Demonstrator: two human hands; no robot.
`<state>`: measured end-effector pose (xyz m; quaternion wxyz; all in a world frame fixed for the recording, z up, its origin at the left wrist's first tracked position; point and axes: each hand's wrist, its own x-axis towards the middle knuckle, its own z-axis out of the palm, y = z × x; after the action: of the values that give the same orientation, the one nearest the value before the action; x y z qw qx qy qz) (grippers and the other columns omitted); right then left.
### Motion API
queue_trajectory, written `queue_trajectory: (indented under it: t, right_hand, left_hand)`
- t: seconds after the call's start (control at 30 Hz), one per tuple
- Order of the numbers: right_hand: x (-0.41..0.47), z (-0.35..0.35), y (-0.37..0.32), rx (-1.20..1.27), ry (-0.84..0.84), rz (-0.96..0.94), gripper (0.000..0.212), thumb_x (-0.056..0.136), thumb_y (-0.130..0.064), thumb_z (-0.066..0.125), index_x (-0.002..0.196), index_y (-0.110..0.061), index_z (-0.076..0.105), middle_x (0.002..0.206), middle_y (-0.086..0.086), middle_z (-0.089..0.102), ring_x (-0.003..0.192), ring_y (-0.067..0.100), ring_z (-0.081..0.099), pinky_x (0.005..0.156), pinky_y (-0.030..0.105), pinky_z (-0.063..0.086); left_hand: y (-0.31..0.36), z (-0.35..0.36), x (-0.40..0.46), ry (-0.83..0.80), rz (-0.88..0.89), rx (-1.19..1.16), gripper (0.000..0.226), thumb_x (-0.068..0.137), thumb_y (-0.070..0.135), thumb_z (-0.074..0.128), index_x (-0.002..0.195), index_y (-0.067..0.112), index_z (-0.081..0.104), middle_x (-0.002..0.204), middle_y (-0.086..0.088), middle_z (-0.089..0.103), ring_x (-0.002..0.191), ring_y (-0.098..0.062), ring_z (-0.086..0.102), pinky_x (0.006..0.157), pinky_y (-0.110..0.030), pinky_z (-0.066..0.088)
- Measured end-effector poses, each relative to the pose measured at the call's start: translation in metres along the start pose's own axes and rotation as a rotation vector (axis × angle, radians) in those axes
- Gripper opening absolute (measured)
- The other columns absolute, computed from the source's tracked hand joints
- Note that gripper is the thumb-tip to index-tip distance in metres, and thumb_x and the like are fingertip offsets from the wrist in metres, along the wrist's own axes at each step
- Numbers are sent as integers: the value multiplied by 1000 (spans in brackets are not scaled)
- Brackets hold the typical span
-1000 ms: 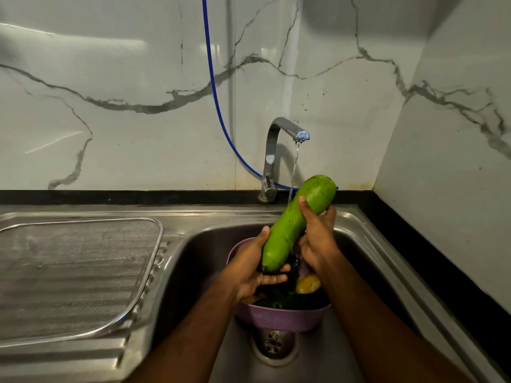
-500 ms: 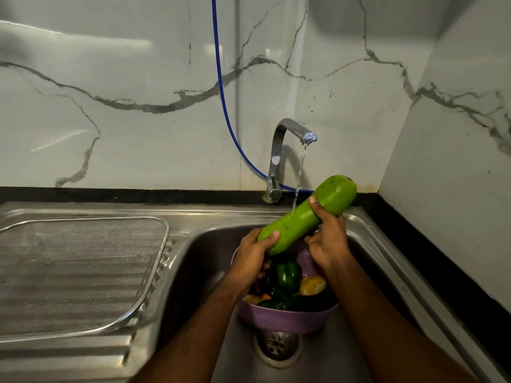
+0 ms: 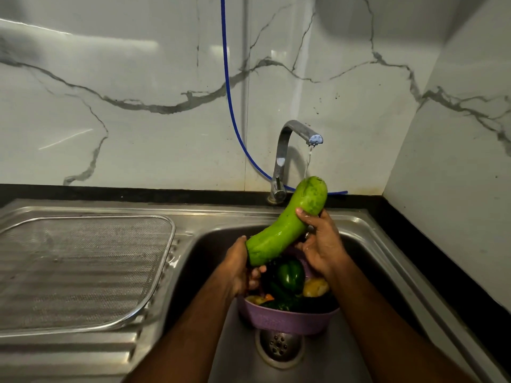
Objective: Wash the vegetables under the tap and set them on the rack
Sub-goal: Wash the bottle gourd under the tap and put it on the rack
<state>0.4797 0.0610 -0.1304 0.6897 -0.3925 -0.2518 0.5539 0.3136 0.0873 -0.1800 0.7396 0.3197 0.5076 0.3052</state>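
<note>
Since a moment ago, the gourd (image 3: 287,223) has tilted steeper under the tap (image 3: 293,145). Left hand (image 3: 237,268) cups its lower end, right hand (image 3: 320,244) grips higher. Purple colander (image 3: 287,319) of vegetables sits below; mesh rack (image 3: 83,272) lies left.

dim, glare on wall (image 3: 83,42), warped edges

Marble-patterned walls and a blue hose behind a steel sink

White wall panels (image 3: 138,92) veined in grey are seen at the far side and on the right, edged below by a black upstand (image 3: 110,193). A blue hose (image 3: 227,78) is hung down the far wall and curved right behind the fixture. A round drain strainer (image 3: 278,346) is set in the near sink (image 3: 392,261) floor.
</note>
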Motion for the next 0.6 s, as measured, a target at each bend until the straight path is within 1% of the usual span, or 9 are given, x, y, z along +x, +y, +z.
queue_trajectory:
  t: [0.07, 0.13, 0.17, 0.2, 0.3, 0.37, 0.47, 0.6]
  right_hand:
    - [0, 3, 2, -45, -3, -35, 46, 85, 1, 72, 122, -25, 64, 119, 13, 71, 102, 34, 70, 75, 54, 62]
    - [-1, 5, 3, -128, 2, -89, 55, 80, 3, 75, 125, -26, 62, 119, 7, 73, 103, 30, 71, 70, 47, 62]
    - [-3, 6, 3, -177, -1, -110, 60, 77, 5, 77, 127, -26, 61, 117, 5, 73, 102, 28, 72, 66, 43, 61]
    - [-5, 6, 3, -217, -6, -125, 63, 76, 7, 77, 126, -27, 61, 116, 3, 74, 100, 25, 73, 63, 39, 60]
    - [-10, 1, 3, -301, -19, -157, 65, 74, 11, 78, 117, -34, 60, 114, 0, 73, 97, 21, 72, 57, 32, 59]
    - [-12, -1, 2, -324, -11, -167, 67, 73, 12, 78, 116, -37, 59, 115, 0, 72, 101, 22, 71, 60, 32, 58]
    - [-11, -2, 2, -330, -13, -164, 70, 71, 14, 77, 117, -36, 60, 114, 0, 74, 103, 25, 72, 62, 33, 59]
    - [-11, -2, 2, -339, -25, -166, 70, 72, 14, 77, 119, -35, 60, 115, 0, 73, 104, 26, 71, 68, 39, 59]
  left_hand:
    - [-1, 2, 5, 54, 23, 17, 60, 102, 56, 26, 87, 10, 62, 57, -12, 55, 31, -15, 41, 39, -11, 28]
    - [-4, 5, 9, 97, 88, 120, 43, 104, 43, 31, 104, 19, 66, 63, -11, 59, 33, -16, 45, 39, -12, 30]
    - [-6, 6, 10, 87, 109, 183, 39, 105, 38, 30, 111, 23, 65, 65, -10, 60, 34, -16, 46, 38, -12, 30]
    - [-9, 8, 11, 69, 115, 237, 37, 106, 37, 29, 113, 22, 63, 67, -9, 61, 35, -16, 47, 37, -13, 31]
    - [-13, 10, 12, 27, 84, 318, 44, 106, 48, 31, 115, 15, 59, 73, -11, 62, 39, -15, 51, 34, -16, 36]
    - [-12, 9, 12, 7, 71, 326, 49, 104, 53, 32, 117, 14, 59, 77, -11, 63, 45, -17, 52, 36, -18, 40]
    - [-12, 8, 14, -7, 50, 320, 48, 104, 55, 32, 112, 16, 61, 84, -11, 64, 52, -18, 53, 40, -20, 46]
    - [-13, 8, 16, -18, 50, 328, 48, 102, 55, 37, 113, 16, 62, 97, -13, 67, 56, -19, 56, 52, -25, 48]
